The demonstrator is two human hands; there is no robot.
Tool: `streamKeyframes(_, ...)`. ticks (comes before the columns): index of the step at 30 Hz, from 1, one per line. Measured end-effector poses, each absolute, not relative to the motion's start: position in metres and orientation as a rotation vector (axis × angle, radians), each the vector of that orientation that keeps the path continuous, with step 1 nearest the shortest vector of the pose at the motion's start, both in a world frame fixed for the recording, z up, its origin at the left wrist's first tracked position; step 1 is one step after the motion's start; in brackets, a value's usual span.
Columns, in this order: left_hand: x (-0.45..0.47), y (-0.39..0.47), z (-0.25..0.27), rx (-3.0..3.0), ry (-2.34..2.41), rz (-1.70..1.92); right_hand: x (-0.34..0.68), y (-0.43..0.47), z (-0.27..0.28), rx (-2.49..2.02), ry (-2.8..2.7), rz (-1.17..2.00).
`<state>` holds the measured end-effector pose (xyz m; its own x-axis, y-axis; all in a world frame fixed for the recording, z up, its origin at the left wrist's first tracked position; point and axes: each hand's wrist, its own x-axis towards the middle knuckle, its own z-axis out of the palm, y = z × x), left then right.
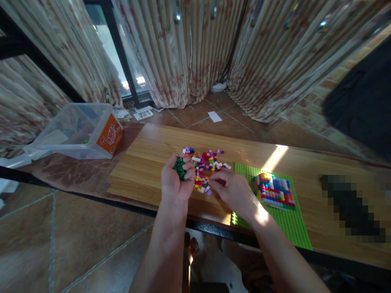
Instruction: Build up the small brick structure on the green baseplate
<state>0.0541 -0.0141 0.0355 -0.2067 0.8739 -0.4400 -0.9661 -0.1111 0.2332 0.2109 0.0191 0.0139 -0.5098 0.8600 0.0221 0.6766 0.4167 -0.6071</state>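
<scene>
Cupped palm up, my left hand [175, 179] has its fingers curled round several dark green toy bricks [181, 168]. Beyond and beside it spreads a loose pile of small coloured bricks [201, 162] on the wooden board. My right hand [230, 189] reaches to the near right side of that pile, its thumb and fingertips pinched together among the bricks. Whatever lies between those fingertips is too small to make out. To the right, a green baseplate [275, 219] carries a multicoloured block of stacked bricks [276, 191]; my right wrist covers part of the plate.
A clear plastic box [73, 130] with an orange label stands at the left end, a few bricks inside. The wooden board [143, 162] rests on a low bench with a dark front edge [220, 234]. A blurred-out dark object [351, 207] lies at right. Curtains [195, 53] hang behind.
</scene>
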Motion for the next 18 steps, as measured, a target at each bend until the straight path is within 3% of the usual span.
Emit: streamKeyframes(18,0.021,-0.028,0.038,-0.282,0.531,1.936,0.181,-0.001,0.002,-1.452,-2.726,0.129)
